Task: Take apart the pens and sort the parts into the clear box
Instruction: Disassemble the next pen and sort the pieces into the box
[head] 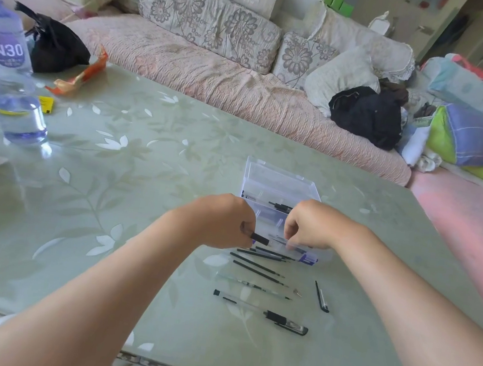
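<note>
At the upper left of the frame a water bottle (pixel 7 60) is standing on the table (pixel 113 166), well apart from our work. At the centre our left hand (pixel 222 223) is curling its fingers and pinching the dark end of a pen (pixel 263 240). Our right hand (pixel 311 226) is pinching the clear end of the same pen, so we are judging that we are pulling or twisting it apart. Just behind both hands the clear box (pixel 277 181) is sitting open, with a few dark parts already inside. Below the hands, thin black refills (pixel 257 265) are lying loose on the table, waiting to be sorted. Beneath them one whole pen (pixel 276 317) is lying unopened, and to the right a loose clip piece (pixel 322 298) is lying on the table. We are reckoning the job roughly midway.
</note>
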Available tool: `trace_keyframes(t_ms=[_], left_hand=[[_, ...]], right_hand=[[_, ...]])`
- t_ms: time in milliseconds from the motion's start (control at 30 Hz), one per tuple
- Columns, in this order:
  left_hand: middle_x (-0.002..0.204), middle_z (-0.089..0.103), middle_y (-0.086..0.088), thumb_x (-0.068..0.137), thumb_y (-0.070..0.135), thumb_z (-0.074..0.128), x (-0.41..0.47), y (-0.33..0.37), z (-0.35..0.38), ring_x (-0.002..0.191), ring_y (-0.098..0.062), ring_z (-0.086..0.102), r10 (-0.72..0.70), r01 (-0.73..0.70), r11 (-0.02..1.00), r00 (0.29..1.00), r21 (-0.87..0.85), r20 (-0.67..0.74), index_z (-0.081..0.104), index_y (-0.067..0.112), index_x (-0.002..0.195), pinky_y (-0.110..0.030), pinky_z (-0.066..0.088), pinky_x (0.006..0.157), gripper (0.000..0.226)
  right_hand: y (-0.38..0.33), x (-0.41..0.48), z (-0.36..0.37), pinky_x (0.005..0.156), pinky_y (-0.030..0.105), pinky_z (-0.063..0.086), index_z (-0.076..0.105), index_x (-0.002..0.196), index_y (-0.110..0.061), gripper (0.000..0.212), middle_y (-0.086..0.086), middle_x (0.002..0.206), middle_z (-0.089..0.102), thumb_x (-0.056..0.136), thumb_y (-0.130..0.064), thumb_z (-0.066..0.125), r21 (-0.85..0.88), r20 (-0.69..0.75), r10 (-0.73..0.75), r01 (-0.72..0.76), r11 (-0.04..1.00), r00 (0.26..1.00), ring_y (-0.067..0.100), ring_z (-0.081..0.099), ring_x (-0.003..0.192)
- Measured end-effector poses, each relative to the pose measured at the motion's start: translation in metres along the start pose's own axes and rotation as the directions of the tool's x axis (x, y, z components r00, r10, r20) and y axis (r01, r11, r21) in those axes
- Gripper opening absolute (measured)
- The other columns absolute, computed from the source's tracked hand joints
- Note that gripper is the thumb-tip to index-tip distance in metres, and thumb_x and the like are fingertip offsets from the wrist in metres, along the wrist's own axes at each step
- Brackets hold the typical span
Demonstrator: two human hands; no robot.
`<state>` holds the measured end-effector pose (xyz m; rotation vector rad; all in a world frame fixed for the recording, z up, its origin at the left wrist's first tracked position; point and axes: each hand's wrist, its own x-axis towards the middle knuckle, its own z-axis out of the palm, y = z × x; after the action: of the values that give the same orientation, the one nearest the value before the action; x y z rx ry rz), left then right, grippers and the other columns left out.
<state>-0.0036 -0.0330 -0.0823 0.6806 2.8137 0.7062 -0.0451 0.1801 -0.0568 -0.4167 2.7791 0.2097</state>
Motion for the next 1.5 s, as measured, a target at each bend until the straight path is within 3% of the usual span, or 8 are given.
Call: trace_keyframes(t_ms=[333,433,567,800,967,1233,1367,1500], left_hand=[[0.095,0.063,0.012,0.085,0.040,0.067,-0.001,0.000,0.000,0.088,-0.015,0.059,-0.004,0.004,1.000,1.000,0.012,0.015,0.065,0.031,0.088,-0.024,0.046,0.071,0.010],[0.095,0.063,0.012,0.085,0.041,0.067,-0.001,0.001,0.002,0.086,-0.014,0.059,-0.008,0.008,1.000,1.000,0.017,0.010,0.064,0.032,0.087,-0.023,0.042,0.067,0.010],[0.097,0.064,0.011,0.086,0.040,0.066,-0.001,0.001,0.002,0.088,-0.015,0.059,-0.011,0.011,1.000,1.000,0.024,0.006,0.067,0.030,0.092,-0.024,0.045,0.071,0.012],[0.096,0.062,0.013,0.084,0.049,0.065,-0.002,0.000,-0.001,0.082,-0.011,0.057,-0.014,0.015,1.000,1.000,-0.019,0.014,0.066,0.033,0.092,-0.025,0.048,0.071,0.017],[0.079,0.056,0.013,0.086,0.050,0.063,-0.003,-0.002,-0.003,0.061,-0.006,0.049,-0.027,0.028,0.998,1.000,-0.054,0.015,0.064,0.035,0.085,-0.023,0.036,0.057,0.016],[0.084,0.066,0.010,0.092,0.037,0.058,-0.007,0.000,0.002,0.064,-0.014,0.054,-0.039,0.046,0.992,0.997,-0.119,0.059,0.066,0.033,0.093,-0.025,0.044,0.060,0.009],[0.072,0.066,0.016,0.097,0.032,0.049,-0.008,0.001,0.006,0.058,-0.012,0.053,-0.057,0.070,0.984,0.995,-0.167,0.080,0.061,0.048,0.105,-0.026,0.047,0.062,0.021],[0.081,0.067,0.021,0.095,0.028,0.049,-0.012,0.005,0.008,0.066,-0.015,0.065,-0.061,0.083,0.974,0.992,-0.212,0.112,0.062,0.049,0.101,-0.017,0.040,0.052,0.026]], right_hand=[[0.002,0.000,0.000,0.065,0.030,0.054,0.072,0.070,-0.026,0.005,-0.013,0.073,0.070,0.073,-0.022,0.070,-0.090,0.018,-0.004,0.005,0.996,1.000,0.012,0.064,0.075],[-0.002,0.001,0.001,0.057,0.025,0.048,0.073,0.070,-0.027,0.007,-0.012,0.074,0.070,0.072,-0.032,0.077,-0.129,0.012,-0.015,0.017,0.992,1.000,0.011,0.064,0.076],[-0.004,0.000,0.000,0.051,0.021,0.038,0.063,0.060,-0.026,0.016,-0.012,0.063,0.063,0.073,-0.021,0.070,-0.155,0.011,-0.030,0.031,0.987,0.999,0.014,0.059,0.069],[0.006,-0.010,-0.014,0.059,0.028,0.055,0.069,0.070,-0.025,0.012,-0.001,0.063,0.071,0.078,-0.021,0.059,-0.009,-0.015,-0.015,0.015,1.000,1.000,0.005,0.060,0.044],[0.010,-0.028,-0.018,0.061,0.022,0.048,0.070,0.080,-0.029,0.006,-0.012,0.073,0.070,0.079,-0.025,0.066,0.167,-0.158,0.004,0.023,0.986,0.987,-0.002,0.060,0.058],[0.005,-0.068,0.009,0.070,0.021,0.050,0.072,0.085,-0.034,0.009,-0.018,0.074,0.066,0.081,-0.027,0.067,0.388,-0.340,0.106,0.037,0.921,0.934,-0.001,0.061,0.072],[0.004,-0.082,0.027,0.065,0.016,0.044,0.071,0.086,-0.033,0.012,-0.022,0.073,0.062,0.083,-0.025,0.064,0.369,-0.395,0.110,0.048,0.928,0.912,-0.008,0.055,0.070],[0.007,-0.086,0.039,0.064,0.017,0.041,0.069,0.087,-0.035,0.013,-0.020,0.080,0.061,0.085,-0.025,0.061,0.323,-0.431,0.093,0.058,0.945,0.898,-0.009,0.050,0.069]])
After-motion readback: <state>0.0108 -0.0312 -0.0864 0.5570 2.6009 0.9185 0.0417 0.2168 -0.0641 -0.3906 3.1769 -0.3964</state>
